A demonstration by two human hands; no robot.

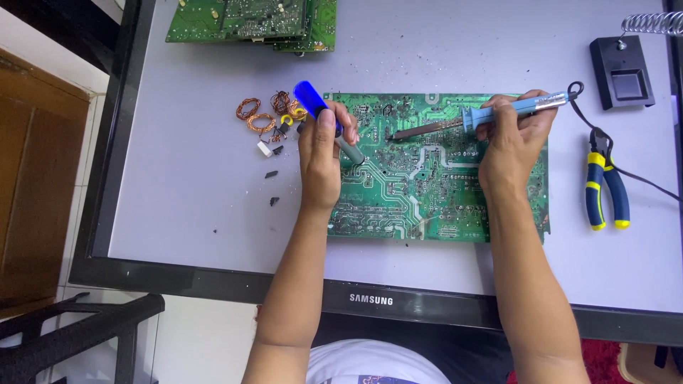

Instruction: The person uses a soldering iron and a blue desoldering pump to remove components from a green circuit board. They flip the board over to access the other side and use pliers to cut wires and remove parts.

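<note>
Green printed circuit board flat on grey panel, right hand gripping blue-handled soldering iron, left hand grasping blue-topped desoldering pump, yellow-and-blue pliers right.

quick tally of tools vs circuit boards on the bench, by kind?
Soldering iron, in the right hand: 1
Blue-topped desoldering pump, in the left hand: 1
Pliers: 1
Iron stand: 1
Circuit board under the hands: 1
Circuit board pile at the top edge: count unclear, counted as 1
Total: 6
</note>
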